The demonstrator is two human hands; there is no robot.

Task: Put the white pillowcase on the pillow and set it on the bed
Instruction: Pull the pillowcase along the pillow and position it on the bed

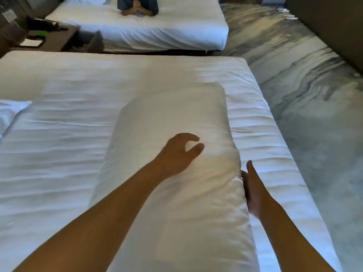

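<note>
One pillow (172,154) lies lengthwise on the nearer of two white beds (59,154); left hand (178,154) loosely curled over it, right hand (253,189) flat against its side; marbled carpet (304,95) at right.

The wide bed with a wrinkled white fitted sheet (64,154) fills the near view, its right edge running along the grey marbled carpet floor (306,79). A long plump white pillow (172,122) lies lengthwise on the sheet near that right edge, and a corner of crumpled white linen (9,112) lies at the bed's left side.
</note>
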